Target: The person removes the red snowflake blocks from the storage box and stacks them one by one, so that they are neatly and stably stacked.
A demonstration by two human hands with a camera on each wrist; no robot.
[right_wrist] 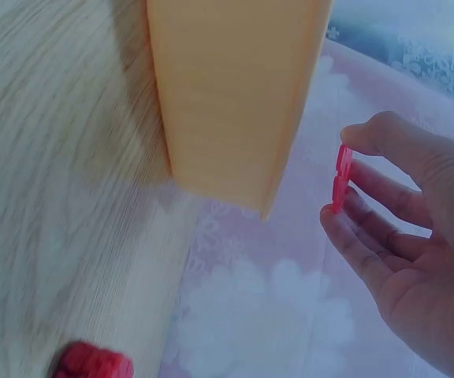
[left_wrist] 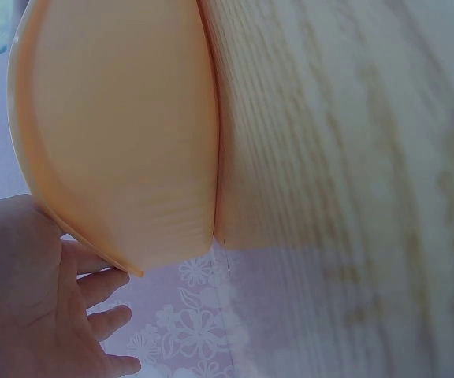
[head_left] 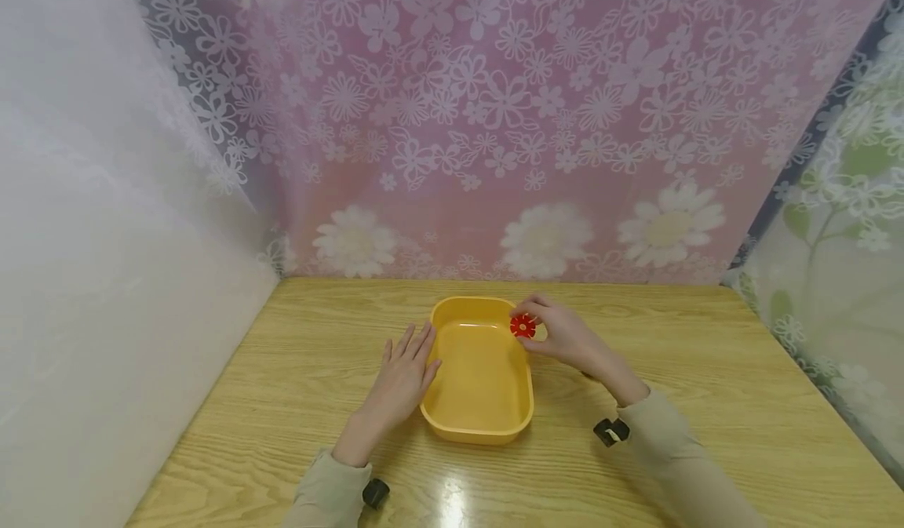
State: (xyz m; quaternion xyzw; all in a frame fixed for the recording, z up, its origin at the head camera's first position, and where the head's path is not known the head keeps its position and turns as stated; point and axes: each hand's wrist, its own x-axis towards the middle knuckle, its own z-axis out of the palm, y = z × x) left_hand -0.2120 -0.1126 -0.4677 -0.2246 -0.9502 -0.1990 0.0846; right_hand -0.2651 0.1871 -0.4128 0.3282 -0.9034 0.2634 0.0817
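Note:
A yellow plastic tub [head_left: 480, 387] with rounded corners stands on the table, nothing lying in it. My left hand [head_left: 399, 379] rests against its left rim, fingers fairly straight and spread. In the left wrist view that hand [left_wrist: 22, 291] touches the tub's edge [left_wrist: 93, 256]. Near the far right corner, my right hand [head_left: 565, 336] pinches a red notched plastic disc [head_left: 523, 325] between thumb and fingers at rim height. The right wrist view shows the disc [right_wrist: 341, 179] edge-on in the hand [right_wrist: 416, 220], apart from the tub wall [right_wrist: 227, 94].
A second red piece [right_wrist: 93, 361] lies on the table right of the tub, partly cut off in the right wrist view. The wood-grain table [head_left: 297, 355] meets a pink flowered curtain [head_left: 452, 230] behind and pale sheets at both sides.

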